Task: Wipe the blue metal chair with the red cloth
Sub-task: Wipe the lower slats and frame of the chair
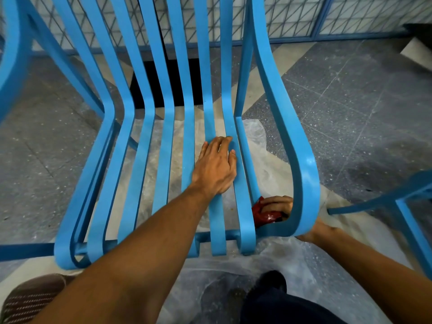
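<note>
The blue metal chair (163, 141) fills the middle of the view, its seat and back made of long curved slats. My left hand (216, 166) lies flat, fingers spread, on the right-hand seat slats. My right hand (279, 204) reaches in behind the looped right side frame (304, 174), and part of it is hidden by that frame. It grips the red cloth (263, 212), which is bunched against the inside of the loop near the front right corner of the seat.
Clear plastic sheeting (275, 260) covers the floor under and in front of the chair. Another blue frame (411, 206) stands close on the right and one (11, 54) on the left. A mesh fence (304, 17) runs behind. My feet (268, 286) stand near the seat's front edge.
</note>
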Action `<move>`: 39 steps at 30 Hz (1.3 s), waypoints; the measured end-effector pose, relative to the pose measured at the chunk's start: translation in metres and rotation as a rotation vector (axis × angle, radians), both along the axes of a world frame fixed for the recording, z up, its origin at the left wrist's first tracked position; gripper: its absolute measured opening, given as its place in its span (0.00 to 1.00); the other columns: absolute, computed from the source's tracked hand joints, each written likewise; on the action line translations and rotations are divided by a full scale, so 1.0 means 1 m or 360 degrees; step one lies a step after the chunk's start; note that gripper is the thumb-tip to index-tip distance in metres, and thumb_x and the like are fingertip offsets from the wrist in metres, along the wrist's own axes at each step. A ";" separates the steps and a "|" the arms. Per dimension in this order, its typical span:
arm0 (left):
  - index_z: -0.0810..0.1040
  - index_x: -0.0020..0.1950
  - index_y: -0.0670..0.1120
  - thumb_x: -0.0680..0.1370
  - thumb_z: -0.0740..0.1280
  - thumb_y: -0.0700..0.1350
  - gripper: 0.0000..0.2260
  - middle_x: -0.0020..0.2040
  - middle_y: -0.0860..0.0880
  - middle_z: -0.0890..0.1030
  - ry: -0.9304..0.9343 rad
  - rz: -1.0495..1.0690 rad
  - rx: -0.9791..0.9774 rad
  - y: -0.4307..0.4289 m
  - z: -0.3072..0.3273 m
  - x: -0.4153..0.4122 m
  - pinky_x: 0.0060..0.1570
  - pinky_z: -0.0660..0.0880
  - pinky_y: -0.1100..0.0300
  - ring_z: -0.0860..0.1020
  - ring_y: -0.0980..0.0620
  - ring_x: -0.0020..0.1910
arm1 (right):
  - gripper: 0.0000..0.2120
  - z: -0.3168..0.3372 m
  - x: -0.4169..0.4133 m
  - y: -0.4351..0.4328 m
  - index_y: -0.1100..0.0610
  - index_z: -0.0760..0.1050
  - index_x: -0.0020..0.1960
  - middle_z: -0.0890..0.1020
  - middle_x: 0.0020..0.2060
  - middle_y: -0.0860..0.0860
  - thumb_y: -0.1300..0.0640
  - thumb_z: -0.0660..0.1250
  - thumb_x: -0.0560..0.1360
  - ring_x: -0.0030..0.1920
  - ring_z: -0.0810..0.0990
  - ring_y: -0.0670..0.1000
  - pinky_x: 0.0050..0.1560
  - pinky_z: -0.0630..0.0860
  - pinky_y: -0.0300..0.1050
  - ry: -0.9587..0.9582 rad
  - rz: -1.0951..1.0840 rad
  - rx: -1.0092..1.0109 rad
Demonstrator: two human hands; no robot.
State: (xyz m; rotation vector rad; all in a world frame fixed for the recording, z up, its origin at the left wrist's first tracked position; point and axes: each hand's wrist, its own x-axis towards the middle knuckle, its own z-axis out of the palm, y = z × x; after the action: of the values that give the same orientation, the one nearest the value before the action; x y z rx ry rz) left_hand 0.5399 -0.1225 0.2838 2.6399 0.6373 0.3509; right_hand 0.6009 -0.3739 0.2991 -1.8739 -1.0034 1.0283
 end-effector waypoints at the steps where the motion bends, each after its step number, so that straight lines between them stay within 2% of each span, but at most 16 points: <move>1: 0.64 0.76 0.46 0.83 0.50 0.52 0.22 0.74 0.46 0.69 -0.0007 0.0009 -0.0001 0.000 0.000 0.000 0.78 0.55 0.47 0.64 0.48 0.76 | 0.14 0.004 0.005 -0.006 0.31 0.82 0.46 0.81 0.48 0.27 0.27 0.70 0.64 0.52 0.79 0.29 0.65 0.73 0.44 -0.0079 0.0026 0.0035; 3: 0.64 0.76 0.46 0.83 0.50 0.52 0.22 0.74 0.46 0.70 -0.0016 0.0017 -0.0001 -0.001 0.001 0.001 0.78 0.54 0.47 0.64 0.48 0.76 | 0.21 0.011 0.005 -0.006 0.17 0.70 0.30 0.75 0.32 0.19 0.12 0.56 0.41 0.40 0.77 0.23 0.61 0.71 0.44 -0.0272 -0.0138 -0.0111; 5: 0.64 0.76 0.46 0.83 0.50 0.52 0.23 0.74 0.46 0.70 -0.0009 0.0017 0.0000 -0.001 0.001 0.001 0.78 0.55 0.47 0.65 0.48 0.76 | 0.21 0.005 0.013 -0.005 0.18 0.74 0.40 0.81 0.41 0.24 0.13 0.56 0.51 0.46 0.81 0.31 0.59 0.77 0.51 -0.0449 -0.0226 -0.0066; 8: 0.64 0.76 0.47 0.83 0.50 0.53 0.23 0.74 0.46 0.70 -0.0002 0.0022 0.0000 0.000 0.001 0.002 0.78 0.55 0.46 0.65 0.48 0.76 | 0.29 -0.012 0.027 -0.002 0.41 0.81 0.54 0.85 0.50 0.45 0.26 0.71 0.59 0.50 0.84 0.50 0.53 0.81 0.59 -0.0373 -0.0629 0.0066; 10: 0.64 0.76 0.47 0.83 0.50 0.52 0.23 0.74 0.46 0.70 -0.0005 0.0023 -0.0010 -0.001 0.001 0.001 0.78 0.55 0.46 0.64 0.48 0.76 | 0.25 -0.018 0.035 0.012 0.52 0.80 0.53 0.85 0.44 0.48 0.37 0.71 0.62 0.43 0.84 0.51 0.48 0.83 0.56 -0.0321 -0.0813 -0.0010; 12: 0.64 0.77 0.47 0.83 0.50 0.52 0.23 0.75 0.46 0.69 0.0000 0.0018 0.0005 -0.001 0.000 0.002 0.79 0.54 0.47 0.64 0.48 0.76 | 0.19 -0.037 0.045 0.024 0.54 0.82 0.53 0.86 0.42 0.52 0.45 0.70 0.67 0.42 0.86 0.56 0.44 0.84 0.56 -0.0268 -0.0796 -0.0045; 15: 0.63 0.77 0.47 0.83 0.50 0.53 0.23 0.75 0.46 0.69 0.0016 0.0015 0.0021 0.000 -0.001 0.002 0.78 0.55 0.47 0.64 0.48 0.76 | 0.12 -0.103 0.083 0.017 0.58 0.82 0.58 0.86 0.49 0.55 0.64 0.65 0.77 0.52 0.84 0.65 0.46 0.84 0.44 -0.0419 -0.0640 -0.0134; 17: 0.63 0.77 0.47 0.83 0.50 0.53 0.23 0.75 0.46 0.69 0.0017 0.0014 0.0022 0.000 -0.001 0.002 0.78 0.55 0.47 0.64 0.48 0.76 | 0.15 -0.090 0.053 0.025 0.58 0.83 0.58 0.85 0.51 0.54 0.68 0.63 0.75 0.57 0.84 0.51 0.48 0.78 0.30 -0.0130 -0.0442 -0.0034; 19: 0.63 0.77 0.47 0.84 0.50 0.53 0.23 0.75 0.46 0.69 0.0015 0.0013 0.0026 0.000 0.000 0.002 0.78 0.55 0.47 0.64 0.48 0.76 | 0.16 -0.078 0.033 0.037 0.66 0.83 0.53 0.83 0.50 0.53 0.73 0.63 0.69 0.54 0.80 0.31 0.53 0.72 0.22 -0.0175 -0.0431 0.0130; 21: 0.63 0.77 0.47 0.84 0.51 0.53 0.22 0.75 0.46 0.69 0.0017 0.0010 0.0028 -0.001 0.000 0.002 0.78 0.55 0.47 0.64 0.48 0.76 | 0.16 -0.077 0.026 0.036 0.69 0.82 0.53 0.82 0.51 0.54 0.70 0.64 0.67 0.53 0.78 0.28 0.58 0.74 0.27 -0.0233 -0.0359 0.0276; 23: 0.63 0.77 0.47 0.84 0.51 0.52 0.22 0.75 0.46 0.69 0.0022 0.0011 0.0024 -0.001 0.001 0.002 0.78 0.55 0.47 0.64 0.48 0.76 | 0.20 -0.088 0.031 0.025 0.69 0.82 0.56 0.83 0.50 0.55 0.61 0.66 0.67 0.51 0.81 0.33 0.61 0.79 0.44 -0.0093 -0.0329 0.0218; 26: 0.63 0.76 0.47 0.84 0.51 0.53 0.22 0.74 0.46 0.70 0.0001 0.0035 0.0045 -0.003 0.004 0.002 0.77 0.58 0.47 0.66 0.47 0.75 | 0.20 -0.082 0.027 0.010 0.69 0.81 0.54 0.84 0.52 0.55 0.57 0.74 0.67 0.54 0.83 0.41 0.59 0.78 0.40 -0.0023 -0.0290 0.0318; 29: 0.65 0.76 0.47 0.84 0.50 0.53 0.22 0.72 0.45 0.72 -0.0047 0.0078 0.0112 -0.006 0.009 -0.001 0.73 0.66 0.47 0.69 0.46 0.72 | 0.10 -0.063 0.008 -0.001 0.62 0.84 0.52 0.86 0.52 0.57 0.63 0.75 0.72 0.55 0.84 0.54 0.58 0.81 0.51 -0.0010 -0.0248 0.0396; 34: 0.67 0.74 0.45 0.84 0.52 0.52 0.21 0.70 0.44 0.74 -0.0110 0.0083 0.0210 -0.011 0.015 -0.004 0.71 0.67 0.48 0.71 0.46 0.71 | 0.11 -0.057 -0.007 -0.009 0.63 0.84 0.47 0.85 0.39 0.58 0.58 0.72 0.69 0.34 0.81 0.48 0.33 0.80 0.50 0.0163 -0.0531 0.0173; 36: 0.67 0.74 0.45 0.84 0.53 0.51 0.21 0.71 0.44 0.74 -0.0118 0.0073 0.0223 -0.012 0.017 -0.006 0.72 0.67 0.49 0.70 0.46 0.71 | 0.05 -0.053 -0.009 -0.010 0.65 0.83 0.49 0.84 0.34 0.55 0.64 0.73 0.74 0.31 0.79 0.48 0.30 0.76 0.43 0.0343 -0.0604 0.0125; 39: 0.67 0.74 0.44 0.84 0.52 0.50 0.21 0.71 0.44 0.73 -0.0136 0.0081 0.0176 -0.018 0.021 -0.010 0.72 0.66 0.47 0.69 0.46 0.72 | 0.08 -0.041 -0.011 -0.011 0.66 0.84 0.49 0.84 0.34 0.55 0.61 0.74 0.75 0.32 0.80 0.48 0.32 0.77 0.41 0.0448 -0.0660 0.0048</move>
State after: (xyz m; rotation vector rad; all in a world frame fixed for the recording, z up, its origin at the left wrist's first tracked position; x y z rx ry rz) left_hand 0.5297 -0.1403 0.3043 2.6996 0.6765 0.5249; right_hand 0.5895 -0.3852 0.2585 -1.7521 -0.4399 0.9807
